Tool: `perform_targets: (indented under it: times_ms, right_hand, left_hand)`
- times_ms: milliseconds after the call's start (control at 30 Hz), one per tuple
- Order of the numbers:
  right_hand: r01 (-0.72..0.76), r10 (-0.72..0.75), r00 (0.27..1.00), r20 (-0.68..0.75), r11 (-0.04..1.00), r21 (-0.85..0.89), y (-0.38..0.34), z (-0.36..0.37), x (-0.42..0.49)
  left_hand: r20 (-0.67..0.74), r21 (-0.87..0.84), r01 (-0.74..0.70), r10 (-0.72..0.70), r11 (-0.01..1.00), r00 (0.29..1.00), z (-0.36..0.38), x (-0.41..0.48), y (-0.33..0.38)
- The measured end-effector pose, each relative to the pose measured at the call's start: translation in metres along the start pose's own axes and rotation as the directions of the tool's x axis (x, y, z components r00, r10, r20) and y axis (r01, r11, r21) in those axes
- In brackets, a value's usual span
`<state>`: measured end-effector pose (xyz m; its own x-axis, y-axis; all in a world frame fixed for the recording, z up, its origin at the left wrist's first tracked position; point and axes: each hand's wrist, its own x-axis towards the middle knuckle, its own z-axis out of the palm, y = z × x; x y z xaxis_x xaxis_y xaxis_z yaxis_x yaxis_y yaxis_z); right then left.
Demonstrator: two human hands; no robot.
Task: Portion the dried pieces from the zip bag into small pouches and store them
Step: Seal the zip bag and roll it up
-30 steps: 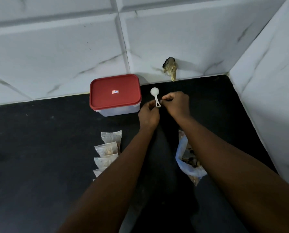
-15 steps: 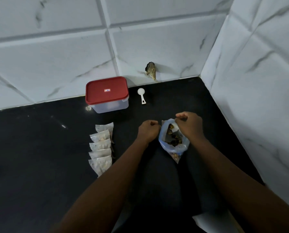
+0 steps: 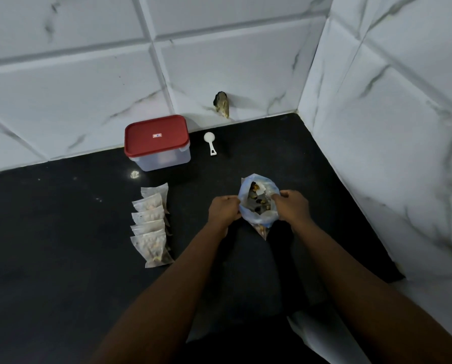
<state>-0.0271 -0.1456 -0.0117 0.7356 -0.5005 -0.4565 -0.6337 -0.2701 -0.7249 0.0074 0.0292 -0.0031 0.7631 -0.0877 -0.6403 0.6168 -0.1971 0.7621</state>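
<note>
- The zip bag (image 3: pixel 256 219) of dried pieces (image 3: pixel 257 200) is held open over the black counter (image 3: pixel 62 245), between both hands.
- The left hand (image 3: pixel 223 210) and the right hand (image 3: pixel 293 206) each pinch one side of the rim, fingers curled.
- Holding the mouth wide and level should prevent spills.
- Filled pouches (image 3: pixel 151 227) lie in a row at left; the scoop (image 3: pixel 209 139) and the red-lidded box (image 3: pixel 156 135) sit by the wall.

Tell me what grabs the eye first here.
The left hand and right hand hold the zip bag open over the black counter, dark dried pieces showing inside. A red-lidded container stands behind, a white scoop to its right. Filled pouches lie in a row left of the hands.
</note>
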Motion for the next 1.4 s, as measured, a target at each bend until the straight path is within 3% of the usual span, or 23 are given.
perform_targets:
  times_ms: [167, 267, 367, 467, 600, 700, 800, 933, 1100, 1233, 1300, 1367, 1400]
  right_hand:
    - [0.039, -0.041, 0.999, 0.030, 0.998, 0.044, -0.013, -0.007, -0.007]
    - [0.181, -0.182, 0.980, -0.074, 0.983, -0.022, -0.020, -0.012, -0.012]
    - [0.364, -0.401, 0.894, -0.201, 0.910, -0.198, -0.023, -0.013, -0.012]
    - [0.385, -0.432, 0.879, -0.201, 0.893, -0.234, -0.026, -0.011, -0.015]
    - [0.297, -0.305, 0.948, -0.087, 0.950, -0.092, -0.032, -0.007, -0.021]
    - [0.118, -0.118, 0.993, 0.028, 0.993, 0.016, -0.036, -0.006, -0.022]
    - [-0.165, 0.110, 0.974, 0.198, 0.945, 0.283, -0.045, -0.012, -0.027]
    - [-0.204, 0.044, 0.913, 0.405, 0.909, 0.363, -0.042, -0.023, -0.031]
    - [-0.224, 0.080, 0.921, 0.382, 0.909, 0.351, -0.044, -0.020, -0.025]
    - [-0.240, 0.071, 0.895, 0.440, 0.909, 0.342, -0.049, -0.017, -0.034]
    - [-0.196, 0.054, 0.916, 0.398, 0.925, 0.325, -0.049, -0.017, -0.035]
    - [-0.017, -0.025, 0.976, 0.217, 0.982, 0.189, -0.046, -0.017, -0.033]
    - [0.116, -0.119, 0.989, 0.093, 0.992, 0.040, -0.045, -0.016, -0.033]
  left_hand:
    - [-0.060, 0.141, -0.066, 0.075, 0.988, 0.995, -0.008, -0.004, 0.009]
    - [-0.172, 0.300, -0.191, 0.250, 0.935, 0.953, -0.017, -0.008, 0.011]
    - [-0.284, 0.397, -0.258, 0.385, 0.881, 0.878, -0.023, -0.014, 0.011]
    - [-0.268, 0.427, -0.292, 0.428, 0.856, 0.863, -0.025, -0.014, 0.012]
    - [-0.215, 0.329, -0.230, 0.310, 0.916, 0.926, -0.027, -0.010, 0.015]
    - [-0.123, 0.052, -0.038, 0.044, 0.998, 0.991, -0.031, -0.008, 0.016]
    - [0.025, -0.161, 0.066, -0.062, 0.985, 0.998, -0.038, -0.011, 0.019]
    - [0.129, -0.235, 0.142, -0.114, 0.962, 0.985, -0.049, -0.017, 0.019]
    - [0.191, -0.257, 0.210, -0.164, 0.943, 0.968, -0.063, -0.017, 0.018]
    - [0.267, -0.289, 0.195, -0.117, 0.937, 0.957, -0.064, -0.025, 0.021]
    - [0.217, -0.213, 0.107, -0.060, 0.971, 0.974, -0.064, -0.027, 0.023]
    - [0.017, 0.103, -0.104, 0.103, 0.989, 0.995, -0.069, -0.027, 0.021]
    - [-0.081, 0.296, -0.198, 0.230, 0.935, 0.970, -0.070, -0.027, 0.019]
